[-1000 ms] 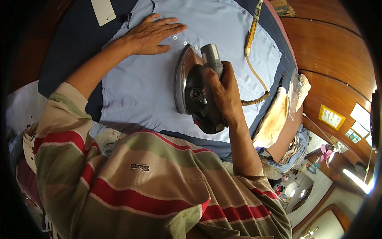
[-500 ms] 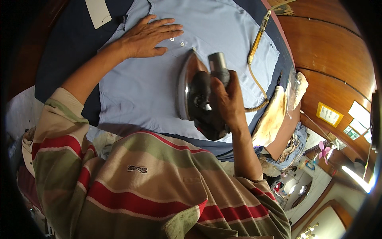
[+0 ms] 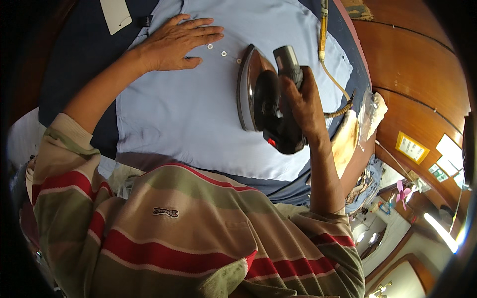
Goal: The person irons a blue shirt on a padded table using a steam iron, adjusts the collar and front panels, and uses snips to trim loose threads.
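The right hand (image 3: 303,107) is wrapped tight round the dark handle of a clothes iron (image 3: 266,102), wrist bent, the forearm running up from the lower right of the view. The iron stands tipped on its side edge, so its shiny soleplate faces left and only the rim meets the light blue shirt (image 3: 198,109). The left hand (image 3: 176,39) lies flat and wide open on the shirt, fingers spread and pointing right, holding nothing, just beside a row of small white buttons (image 3: 223,53); its bare forearm comes in slanting from the lower left. The hands are apart, with the buttons between them.

The palm of the right hand hides most of the iron's handle, and the iron's far side cannot be seen. A yellowish cord (image 3: 325,64) runs from the top edge down behind the right hand, its end hidden there. The near hem of the shirt is covered by the person's striped sleeve and chest (image 3: 189,233).

The shirt is spread over a dark blue ironing board (image 3: 79,64), whose right edge curves close behind the iron; beyond it is a wooden wall (image 3: 412,64). To the left of the iron a broad stretch of bare shirt lies open
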{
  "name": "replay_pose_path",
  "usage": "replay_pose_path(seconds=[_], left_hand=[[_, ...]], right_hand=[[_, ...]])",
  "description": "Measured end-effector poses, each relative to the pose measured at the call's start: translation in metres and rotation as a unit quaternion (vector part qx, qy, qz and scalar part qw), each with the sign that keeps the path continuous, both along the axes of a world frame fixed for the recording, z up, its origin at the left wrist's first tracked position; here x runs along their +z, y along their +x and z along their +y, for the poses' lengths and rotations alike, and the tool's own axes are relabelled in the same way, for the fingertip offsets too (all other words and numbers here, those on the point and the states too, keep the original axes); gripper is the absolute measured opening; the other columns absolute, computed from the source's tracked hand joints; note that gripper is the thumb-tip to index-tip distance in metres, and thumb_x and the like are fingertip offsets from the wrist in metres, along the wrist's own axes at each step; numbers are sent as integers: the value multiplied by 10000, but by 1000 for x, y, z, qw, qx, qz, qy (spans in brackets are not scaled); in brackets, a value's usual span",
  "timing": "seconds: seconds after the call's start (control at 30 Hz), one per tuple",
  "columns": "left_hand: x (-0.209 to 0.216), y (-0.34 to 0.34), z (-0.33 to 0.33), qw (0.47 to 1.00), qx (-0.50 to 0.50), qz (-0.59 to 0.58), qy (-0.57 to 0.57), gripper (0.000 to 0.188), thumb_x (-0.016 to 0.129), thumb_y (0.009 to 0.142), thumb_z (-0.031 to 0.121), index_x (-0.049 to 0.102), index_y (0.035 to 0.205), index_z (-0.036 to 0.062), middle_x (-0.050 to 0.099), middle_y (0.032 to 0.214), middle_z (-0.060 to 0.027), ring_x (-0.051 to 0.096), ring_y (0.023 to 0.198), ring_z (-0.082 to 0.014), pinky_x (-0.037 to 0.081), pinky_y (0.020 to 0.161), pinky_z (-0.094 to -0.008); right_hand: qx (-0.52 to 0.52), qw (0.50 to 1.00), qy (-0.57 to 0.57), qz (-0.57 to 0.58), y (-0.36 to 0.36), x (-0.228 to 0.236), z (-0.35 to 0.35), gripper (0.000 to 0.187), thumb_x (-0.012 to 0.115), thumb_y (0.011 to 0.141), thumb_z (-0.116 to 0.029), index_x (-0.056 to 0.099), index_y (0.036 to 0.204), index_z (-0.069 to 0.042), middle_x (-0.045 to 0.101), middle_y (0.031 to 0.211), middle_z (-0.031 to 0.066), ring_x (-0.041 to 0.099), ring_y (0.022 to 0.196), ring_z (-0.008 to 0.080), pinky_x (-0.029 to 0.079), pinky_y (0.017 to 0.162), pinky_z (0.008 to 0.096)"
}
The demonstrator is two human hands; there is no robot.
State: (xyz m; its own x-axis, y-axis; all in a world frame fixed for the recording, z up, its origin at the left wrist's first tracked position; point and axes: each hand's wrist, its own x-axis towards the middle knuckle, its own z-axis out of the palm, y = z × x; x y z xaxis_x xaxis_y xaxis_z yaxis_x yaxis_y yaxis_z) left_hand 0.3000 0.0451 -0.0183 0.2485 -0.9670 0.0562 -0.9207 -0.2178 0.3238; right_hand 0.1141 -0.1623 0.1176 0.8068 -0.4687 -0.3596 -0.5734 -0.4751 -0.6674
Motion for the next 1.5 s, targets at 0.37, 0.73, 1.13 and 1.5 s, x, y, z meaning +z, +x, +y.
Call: replay_pose_path(seconds=[0.37,0.73,1.13,1.5], left_hand=[[7,-97,-40,984,42,-76,-154,500,482,815,151,436,1310,94,399,1382,-45,307,1311,-197,225,1049,-454],[-6,-165,-122,992,66,24,-107,159,493,838,153,578,967,117,516,1030,-23,478,1044,-175,360,921,-384],[6,-185,-145,905,199,194,-322,58,618,755,105,582,798,118,571,776,-19,565,809,-189,415,801,-356],[0,-195,-146,899,206,215,-322,72,616,751,106,610,822,118,581,804,-4,560,803,-189,411,820,-345]], right_hand=[[58,996,-17,-70,25,13,-138,506,577,885,-295,415,1255,9,560,1072,87,528,950,160,413,845,263],[116,986,-42,-110,152,29,-86,509,625,837,-413,572,1115,10,610,914,48,540,789,133,447,698,259],[542,813,-199,-78,209,18,11,521,643,786,-415,597,1072,19,649,735,166,632,648,180,502,614,297],[597,783,-169,-45,197,5,-15,407,668,762,-330,584,1000,-11,644,771,181,648,713,292,508,659,344]])
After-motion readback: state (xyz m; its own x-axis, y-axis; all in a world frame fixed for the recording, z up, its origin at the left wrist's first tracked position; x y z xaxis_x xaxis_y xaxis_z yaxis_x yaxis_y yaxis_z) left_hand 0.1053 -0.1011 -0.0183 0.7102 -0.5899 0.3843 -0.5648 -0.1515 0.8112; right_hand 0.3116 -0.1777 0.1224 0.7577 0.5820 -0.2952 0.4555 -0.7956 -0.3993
